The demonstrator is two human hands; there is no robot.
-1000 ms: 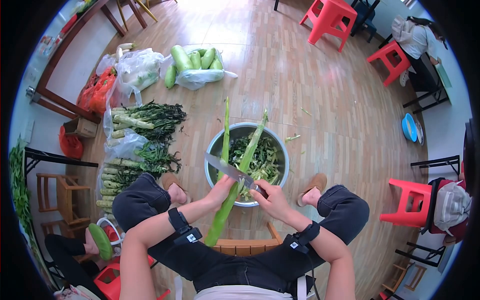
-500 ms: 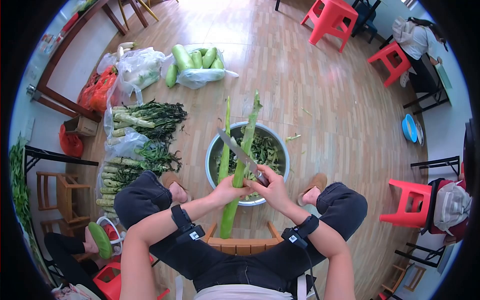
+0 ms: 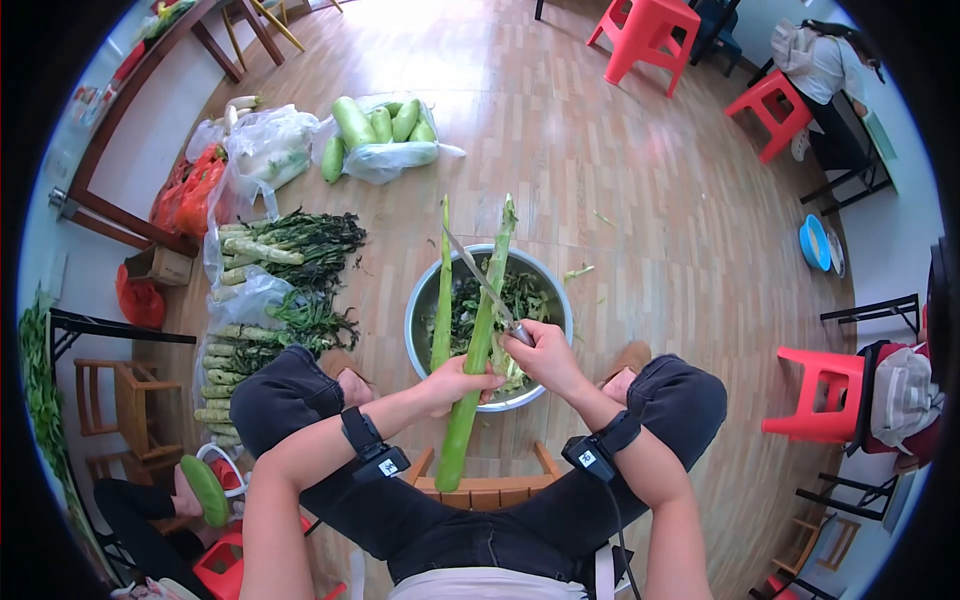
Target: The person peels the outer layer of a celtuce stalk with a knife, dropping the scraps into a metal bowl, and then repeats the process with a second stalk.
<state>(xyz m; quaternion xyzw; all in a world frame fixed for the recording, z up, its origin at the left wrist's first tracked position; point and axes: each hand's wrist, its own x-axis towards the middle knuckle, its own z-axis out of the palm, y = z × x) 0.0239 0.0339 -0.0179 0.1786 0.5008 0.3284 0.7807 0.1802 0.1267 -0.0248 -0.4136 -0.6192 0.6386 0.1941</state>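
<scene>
Head view, single entry; landmark: steel bowl [image 3: 425,290] on the wooden floor between the person's feet.

Item 1. Left hand [image 3: 457,382], at the near rim of the bowl: fingers wrapped fully around a long pale green stem [image 3: 478,345], which rises tilted over the bowl, its tip past the far rim and its butt end over the wooden stool [image 3: 487,489].

Item 2. Right hand [image 3: 547,357], at the near right rim: curled tight round the handle of a knife [image 3: 480,280]. The blade lies along the stem over the bowl, pointing away from the body.

Item 3. Peel strip [image 3: 441,290], hanging off the stem's left side above the bowl; green trimmings fill the bowl.

Risks, as judged: the left thumb sits just beside the blade's heel, so a slip on the wet, smooth stem could bring the edge onto it. A strip that tears off sideways could fall onto the floor rather than into the bowl. The stem is gripped low, so it could lever or snap under blade pressure.

Surroundings: heaps of unpeeled stems [image 3: 262,248] left of the bowl; bagged gourds [image 3: 385,125] beyond it to the left; red stools [image 3: 640,35] far beyond; another person [image 3: 815,65] seated far beyond to the right. Nothing stands between the hands and the bowl.
</scene>
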